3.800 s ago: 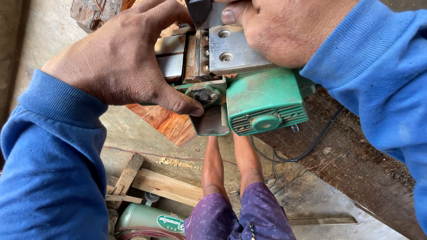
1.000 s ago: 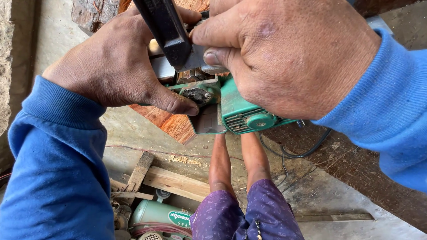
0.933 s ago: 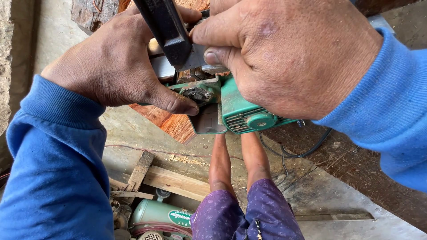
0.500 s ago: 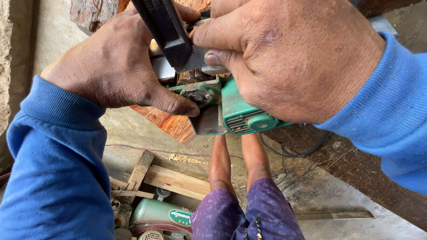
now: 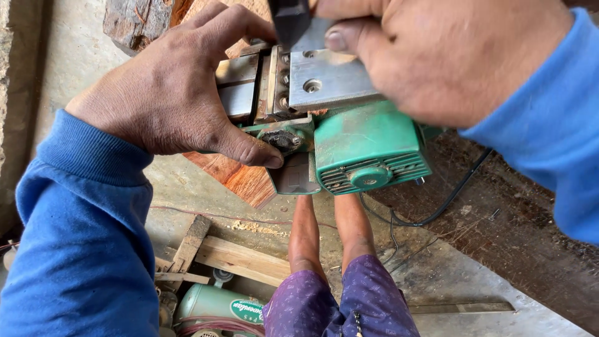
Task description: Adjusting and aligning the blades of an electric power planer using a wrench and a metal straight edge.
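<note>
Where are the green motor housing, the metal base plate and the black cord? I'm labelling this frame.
green motor housing (image 5: 368, 146): head view, on its flat top face.
metal base plate (image 5: 327, 78): head view, on the bare grey surface.
black cord (image 5: 449, 198): head view, on its curve.

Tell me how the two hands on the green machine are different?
The left hand lies spread flat over the upturned green electric planer, thumb pressed by a round metal part; the right hand is curled, pinching a dark tool above the planer's grey metal plate. The left hand holds no tool, while the right hand does. Both wear blue sleeves.
</note>
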